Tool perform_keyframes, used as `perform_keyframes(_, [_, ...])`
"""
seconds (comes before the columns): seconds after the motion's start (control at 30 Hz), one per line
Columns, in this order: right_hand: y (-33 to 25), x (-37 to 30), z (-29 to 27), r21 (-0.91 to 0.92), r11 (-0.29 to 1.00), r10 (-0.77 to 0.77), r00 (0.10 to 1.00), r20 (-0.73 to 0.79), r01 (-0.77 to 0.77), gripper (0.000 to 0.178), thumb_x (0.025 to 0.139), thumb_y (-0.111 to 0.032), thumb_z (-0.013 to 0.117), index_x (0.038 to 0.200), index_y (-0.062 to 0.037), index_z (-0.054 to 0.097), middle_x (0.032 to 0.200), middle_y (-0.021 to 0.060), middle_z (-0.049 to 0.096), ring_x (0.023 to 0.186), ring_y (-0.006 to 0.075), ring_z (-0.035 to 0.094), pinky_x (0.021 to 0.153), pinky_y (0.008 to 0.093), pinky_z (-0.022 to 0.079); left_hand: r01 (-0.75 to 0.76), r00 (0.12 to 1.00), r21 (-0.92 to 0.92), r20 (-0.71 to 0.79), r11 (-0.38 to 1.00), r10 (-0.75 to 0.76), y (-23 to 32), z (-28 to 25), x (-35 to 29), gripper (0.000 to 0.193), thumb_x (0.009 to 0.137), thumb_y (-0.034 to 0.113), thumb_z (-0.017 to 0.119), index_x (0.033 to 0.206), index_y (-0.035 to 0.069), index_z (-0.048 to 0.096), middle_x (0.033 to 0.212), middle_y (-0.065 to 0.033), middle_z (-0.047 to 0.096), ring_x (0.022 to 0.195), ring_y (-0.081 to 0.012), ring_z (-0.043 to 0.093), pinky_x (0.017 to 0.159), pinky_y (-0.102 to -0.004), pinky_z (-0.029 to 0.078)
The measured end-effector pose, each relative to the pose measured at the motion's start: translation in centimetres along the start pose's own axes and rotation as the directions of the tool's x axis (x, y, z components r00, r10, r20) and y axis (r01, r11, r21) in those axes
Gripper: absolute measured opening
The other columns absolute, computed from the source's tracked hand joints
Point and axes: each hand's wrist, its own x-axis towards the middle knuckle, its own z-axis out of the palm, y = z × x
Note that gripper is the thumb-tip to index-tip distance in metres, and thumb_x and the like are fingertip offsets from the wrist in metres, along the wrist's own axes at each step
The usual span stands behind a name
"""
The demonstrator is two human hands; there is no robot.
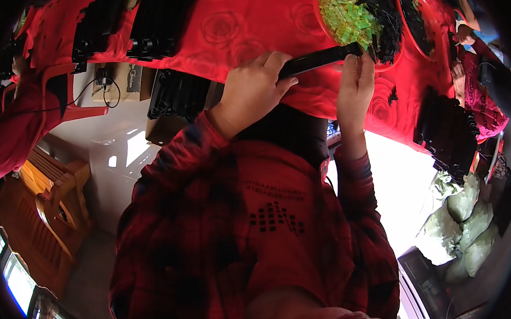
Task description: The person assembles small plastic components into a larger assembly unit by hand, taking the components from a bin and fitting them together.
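A long, narrow black plastic bar (319, 59) is held over the near edge of the red-covered table, its right end slightly higher. My left hand (252, 88) is closed round its left end, thumb along the near side. At the other end, the fingers of my right hand (356, 86) pinch the tip; whether a small piece is between them is hidden. Just beyond that hand sits a round red basin (318, 9). Small translucent yellow-green pieces (346, 16) fill its left side, and small black parts (387, 41) its right.
Another red basin (401, 11) with black parts stands to the right. Stacks of black bars (156, 25) lie at the far left and in a cardboard box (163, 130) below the table edge. A black pile (445, 127) and pale sacks (461, 229) are at right. Other people's arms (462, 6) show at both sides.
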Motion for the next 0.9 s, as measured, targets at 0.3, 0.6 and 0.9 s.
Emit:
perform_keyframes(0.3, [-0.5, 0.1, -0.4, 0.158, 0.983, 0.093, 0.995, -0.024, -0.088, 0.017, 0.098, -0.007, 0.055, 0.109, 0.0052, 0.056, 0.084, 0.0051, 0.061, 0.071, 0.009, 0.059, 0.064, 0.0223, 0.046, 0.295, 0.938, -0.619, 0.335, 0.728, -0.095, -0.5, -0.4, -0.4, 0.035, 0.088, 0.025, 0.07, 0.114, 0.004, 0.061, 0.103, -0.0095, 0.066, 0.091, -0.0203, 0.067, 0.076, -0.0332, 0.053])
perform_keyframes(0.6, [-0.8, -0.3, -0.2, 0.279, 0.951, 0.135, 0.991, 0.024, -0.136, 0.016, 0.097, -0.005, 0.056, 0.11, 0.0045, 0.057, 0.087, 0.0048, 0.063, 0.074, 0.0114, 0.062, 0.07, 0.0246, 0.05, 0.781, 0.625, -0.624, 0.78, -0.034, 0.044, -0.8, -1.2, -0.2, 0.058, 0.105, 0.045, 0.033, 0.135, -0.002, 0.049, 0.1, -0.0094, 0.068, 0.07, -0.01, 0.062, 0.057, -0.0208, 0.049])
perform_keyframes(0.9, [-1.0, -0.6, 0.0, 0.193, 0.981, -0.012, 0.997, 0.076, -0.003, 0.024, 0.098, -0.006, 0.053, 0.12, 0.0043, 0.056, 0.097, 0.0054, 0.062, 0.077, 0.0095, 0.06, 0.067, 0.0232, 0.048, 0.738, 0.672, -0.671, 0.74, -0.069, -0.007, -1.4, -0.5, -0.8, 0.048, 0.106, 0.037, 0.035, 0.128, -0.002, 0.052, 0.096, -0.01, 0.069, 0.064, -0.0092, 0.06, 0.055, -0.022, 0.048])
